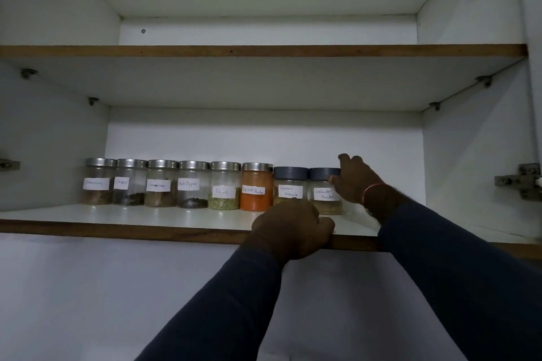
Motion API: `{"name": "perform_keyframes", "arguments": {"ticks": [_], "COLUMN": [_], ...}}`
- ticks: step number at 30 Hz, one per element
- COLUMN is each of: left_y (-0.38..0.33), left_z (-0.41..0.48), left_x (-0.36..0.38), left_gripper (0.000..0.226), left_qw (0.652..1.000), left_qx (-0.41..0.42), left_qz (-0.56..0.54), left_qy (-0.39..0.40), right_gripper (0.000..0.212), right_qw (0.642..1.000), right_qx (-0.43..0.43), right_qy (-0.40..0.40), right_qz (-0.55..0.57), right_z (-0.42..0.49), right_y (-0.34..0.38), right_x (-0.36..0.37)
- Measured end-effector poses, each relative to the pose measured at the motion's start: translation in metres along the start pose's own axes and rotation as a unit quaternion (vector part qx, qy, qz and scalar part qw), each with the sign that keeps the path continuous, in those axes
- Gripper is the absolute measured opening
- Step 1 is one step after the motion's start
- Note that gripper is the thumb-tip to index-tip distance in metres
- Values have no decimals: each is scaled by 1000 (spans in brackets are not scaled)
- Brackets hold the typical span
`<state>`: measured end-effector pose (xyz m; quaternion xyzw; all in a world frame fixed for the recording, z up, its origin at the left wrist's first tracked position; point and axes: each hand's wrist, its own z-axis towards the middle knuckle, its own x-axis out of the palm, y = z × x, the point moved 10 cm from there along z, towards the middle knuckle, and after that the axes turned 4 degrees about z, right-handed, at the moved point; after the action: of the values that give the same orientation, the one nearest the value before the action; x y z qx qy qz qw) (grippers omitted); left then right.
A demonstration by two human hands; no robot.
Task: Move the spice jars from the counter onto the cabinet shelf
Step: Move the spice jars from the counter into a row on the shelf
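Note:
Several labelled spice jars stand in a row on the white lower cabinet shelf. Silver-lidded ones run from the left end to the orange red chilli powder jar. Two dark-lidded jars follow: garam masala and coriander powder at the right end. My right hand grips the coriander powder jar from its right side, thumb on the lid. My left hand is curled over the shelf's front edge, hiding the foot of the garam masala jar.
An upper shelf spans the cabinet above. Bare shelf surface lies right of the coriander jar up to the side wall. Door hinges stick out at both sides. The counter is out of view.

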<state>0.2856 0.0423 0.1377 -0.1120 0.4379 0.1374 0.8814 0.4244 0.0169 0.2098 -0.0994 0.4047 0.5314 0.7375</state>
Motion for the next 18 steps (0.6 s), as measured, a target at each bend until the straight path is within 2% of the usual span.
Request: {"name": "perform_keyframes", "arguments": {"ticks": [3,8,10,12,14,15,16,18], "left_y": [-4,-23,-36,-39,-23,-7,9,44], "left_z": [-4,-40,-68,-111,-169,-204,-235,-303], "left_x": [-12,-30,-35,-25,8,35,64,135], "left_gripper": [45,49,37,30,36,37,36,33], "left_qw": [998,979,968,962,965,972,979,982], "left_qx": [8,22,65,116,112,75,29,-78], "left_qz": [36,136,115,47,-52,-97,-127,-168], "left_qy": [-51,-153,-215,-243,-232,-200,-158,-32], "right_gripper": [32,27,23,25,27,28,30,38], "right_qw": [999,996,993,983,972,968,966,951], "right_qx": [-41,-73,-97,-149,-166,-153,-127,-58], "right_qy": [14,34,7,-47,-49,-19,35,208], "right_qz": [-13,24,65,99,160,198,224,222], "right_z": [-33,-123,-159,-210,-273,-309,-339,-408], "right_y": [24,47,50,56,56,53,50,48], "right_x": [-8,-23,-31,-30,2,32,68,165]}}
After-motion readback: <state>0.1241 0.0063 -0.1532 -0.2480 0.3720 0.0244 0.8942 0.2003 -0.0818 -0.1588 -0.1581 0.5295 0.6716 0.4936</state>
